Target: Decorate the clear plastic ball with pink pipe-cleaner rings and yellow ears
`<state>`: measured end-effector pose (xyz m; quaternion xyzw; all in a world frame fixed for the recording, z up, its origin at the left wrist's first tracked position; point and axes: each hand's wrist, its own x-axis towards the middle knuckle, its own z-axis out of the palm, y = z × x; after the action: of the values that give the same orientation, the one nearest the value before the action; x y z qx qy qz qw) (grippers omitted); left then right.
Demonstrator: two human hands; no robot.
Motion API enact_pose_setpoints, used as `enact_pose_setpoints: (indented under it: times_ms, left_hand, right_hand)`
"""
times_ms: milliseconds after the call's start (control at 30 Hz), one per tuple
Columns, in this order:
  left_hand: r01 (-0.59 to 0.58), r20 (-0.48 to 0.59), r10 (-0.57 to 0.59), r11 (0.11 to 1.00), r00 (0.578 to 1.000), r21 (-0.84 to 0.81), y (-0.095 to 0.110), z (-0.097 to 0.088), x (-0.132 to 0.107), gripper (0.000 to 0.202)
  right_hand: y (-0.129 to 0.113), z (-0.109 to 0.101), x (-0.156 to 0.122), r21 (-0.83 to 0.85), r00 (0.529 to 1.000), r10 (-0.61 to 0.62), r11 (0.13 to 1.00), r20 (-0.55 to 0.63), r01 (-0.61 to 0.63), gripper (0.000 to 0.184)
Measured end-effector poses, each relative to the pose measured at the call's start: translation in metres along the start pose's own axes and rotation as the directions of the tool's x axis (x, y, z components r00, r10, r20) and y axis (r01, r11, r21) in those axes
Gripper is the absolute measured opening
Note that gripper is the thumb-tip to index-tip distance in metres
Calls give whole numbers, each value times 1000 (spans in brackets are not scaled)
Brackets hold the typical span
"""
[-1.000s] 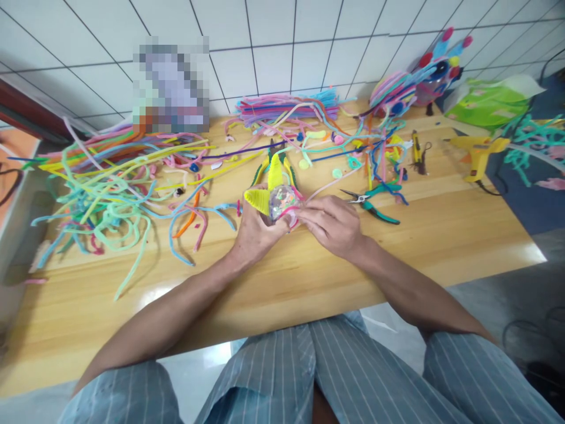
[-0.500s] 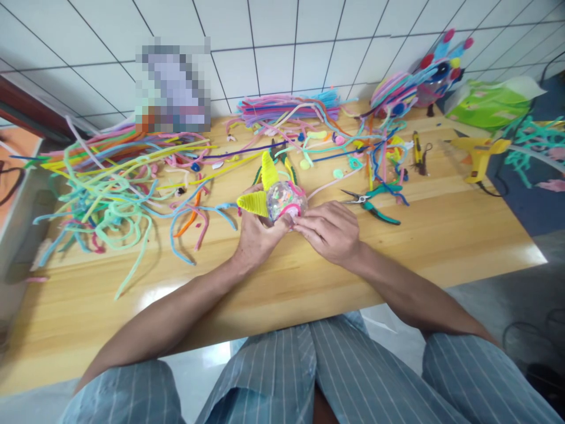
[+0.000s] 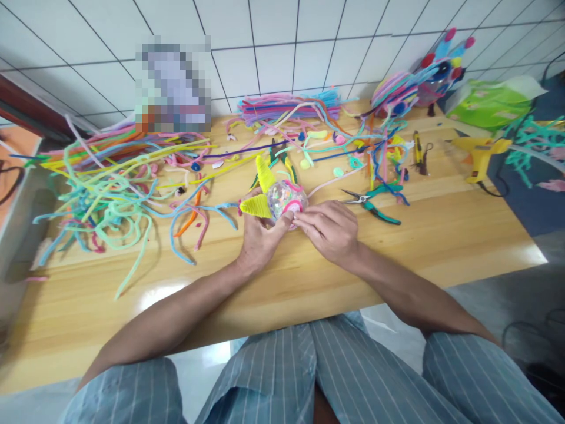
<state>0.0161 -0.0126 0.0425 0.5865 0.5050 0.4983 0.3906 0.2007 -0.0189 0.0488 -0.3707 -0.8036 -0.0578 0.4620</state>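
Held up over the table is a clear ball [image 3: 278,197] with colourful bits inside, two yellow pipe-cleaner ears [image 3: 258,206] on its left and pink loops on its right side. My left hand [image 3: 263,238] wraps around it from below, with the thumb close to the lower pink loop [image 3: 292,207]. At that same loop, my right hand [image 3: 332,231] has its thumb and fingertips pinched together against the ball's right side. Whatever small piece lies in this pinch is hidden by the fingers.
Loose pipe cleaners [image 3: 119,218] spread across the left, with a bundle [image 3: 286,111] at the back. Teal-handled pliers [image 3: 375,203] lie right of my hands; green-and-yellow cutters [image 3: 278,154] lie behind the ball. A yellow glue gun [image 3: 481,158] and a green packet [image 3: 489,103] sit at far right.
The ball has turned slightly in my left hand, its yellow ears shifting a little right and down. My right hand stays pinched at the pink loop.
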Motion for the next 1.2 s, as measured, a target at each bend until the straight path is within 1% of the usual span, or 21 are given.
enact_pose_setpoints:
  times_ms: [100, 200, 333, 400, 467, 600, 700, 767, 867, 933, 967, 1033, 1100, 1133, 1200]
  left_hand:
    - [-6, -20, 5, 999, 1000, -50, -1, 3, -1, 68]
    - [16, -36, -19, 997, 999, -77, 1, 5, -2, 74]
    - [41, 43, -36, 994, 998, -101, 1, 0, -4, 74]
    - [55, 45, -49, 989, 998, -137, -2, -4, -6, 74]
    - [89, 20, -87, 977, 996, -193, -6, -6, -8, 74]
    - [171, 8, -181, 912, 983, -374, -4, -6, -9, 76]
    - [225, 3, -256, 843, 967, -489, 6, -7, -5, 78]
    - [280, 24, -312, 810, 950, -515, 14, -10, 0, 77]
    - [377, 87, -385, 790, 919, -484, 23, -14, 5, 67]
    - [427, 109, -423, 799, 900, -424, 25, -17, 8, 60]
    - [442, 108, -437, 809, 893, -386, 25, -19, 8, 60]
    - [463, 112, -451, 836, 885, -294, 22, -24, 11, 73]
    - [466, 150, -443, 860, 884, -205, 19, -34, 18, 88]
    - [466, 183, -437, 869, 881, -164, 17, -40, 23, 91]
    - [457, 262, -420, 883, 869, -102, 14, -57, 36, 85]
  right_hand:
    - [0, 2, 2, 9, 1000, 0, 1000, -24, 0, 4]
    - [1, 3, 4, 15, 999, 6, 1000, -33, -6, 4]
    - [5, 2, 3, 30, 1000, 25, 999, -19, -25, 5]
    - [7, 1, 1, 37, 999, 41, 999, -8, -41, 7]
    - [9, 1, -1, 53, 998, 58, 997, 1, -58, 9]
    - [12, 1, -4, 77, 996, 85, 993, 7, -85, 10]
    - [13, 2, -4, 74, 990, 139, 987, 25, -140, 9]
    - [15, 1, -3, 75, 987, 157, 985, 19, -158, 8]
    - [21, 0, -1, 88, 991, 130, 988, -16, -128, 7]
    - [25, 0, 1, 113, 995, 95, 990, -41, -90, 8]
    - [26, 0, 1, 124, 995, 84, 989, -48, -77, 9]
    - [29, 0, 2, 132, 995, 87, 988, -45, -80, 9]
    - [30, -1, 2, 129, 994, 102, 987, -32, -97, 8]
    - [30, -1, 2, 127, 994, 103, 987, -31, -99, 9]
    - [30, -1, 3, 130, 995, 91, 988, -44, -84, 9]
